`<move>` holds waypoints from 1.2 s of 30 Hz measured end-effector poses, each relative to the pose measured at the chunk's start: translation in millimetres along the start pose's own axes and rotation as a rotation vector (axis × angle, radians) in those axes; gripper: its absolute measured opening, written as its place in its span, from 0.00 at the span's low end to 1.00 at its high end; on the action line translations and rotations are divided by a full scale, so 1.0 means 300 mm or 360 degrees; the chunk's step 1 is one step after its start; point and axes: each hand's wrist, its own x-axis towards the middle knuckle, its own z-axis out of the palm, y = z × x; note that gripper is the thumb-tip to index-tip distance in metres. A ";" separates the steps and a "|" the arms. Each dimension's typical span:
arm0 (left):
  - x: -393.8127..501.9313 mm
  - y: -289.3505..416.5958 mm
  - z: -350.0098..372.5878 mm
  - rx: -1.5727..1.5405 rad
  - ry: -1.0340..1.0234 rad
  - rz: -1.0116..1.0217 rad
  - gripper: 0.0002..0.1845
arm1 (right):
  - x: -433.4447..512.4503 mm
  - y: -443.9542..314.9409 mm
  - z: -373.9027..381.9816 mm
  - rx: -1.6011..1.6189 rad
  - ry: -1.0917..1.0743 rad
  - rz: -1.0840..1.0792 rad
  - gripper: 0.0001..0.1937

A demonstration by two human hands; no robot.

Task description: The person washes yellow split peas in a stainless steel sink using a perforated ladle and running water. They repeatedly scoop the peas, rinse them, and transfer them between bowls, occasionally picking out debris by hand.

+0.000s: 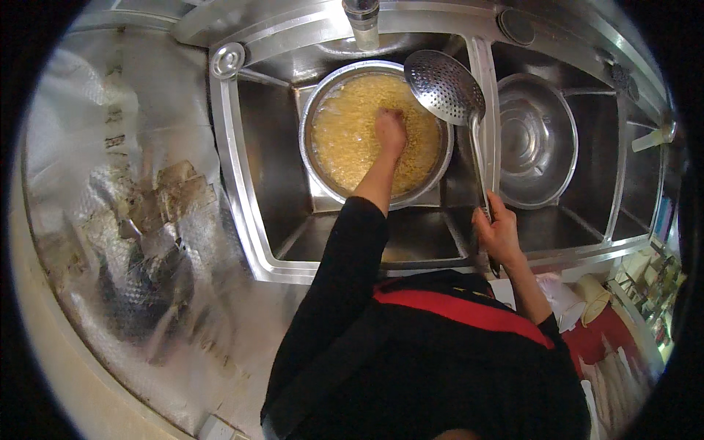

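Observation:
A wide metal bowl (306, 148) sits in the left basin of a steel sink (278, 165), filled with water and yellow grains or split beans (346, 137). My left hand (391, 132) reaches into the middle of it. Its fingers are partly sunk among the grains, so their grip is hidden. My right hand (498, 228) is closed around the long handle of a perforated metal skimmer (445, 88). The skimmer's round head is tilted over the bowl's right rim, close to the divider between the basins.
Above the bowl hangs a faucet (366, 27). Another metal bowl (566, 137) lies in the right basin. A small metal sink strainer (228, 60) rests on the left corner, and a dark round disc (516, 26) on the back ledge. Worn silvery sheeting (181, 99) covers the left side.

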 end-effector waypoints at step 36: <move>-0.036 -0.156 -0.306 -0.0060 -0.0090 -0.0426 0.09 | 0.028 0.098 0.004 0.0501 0.0036 0.0133 0.14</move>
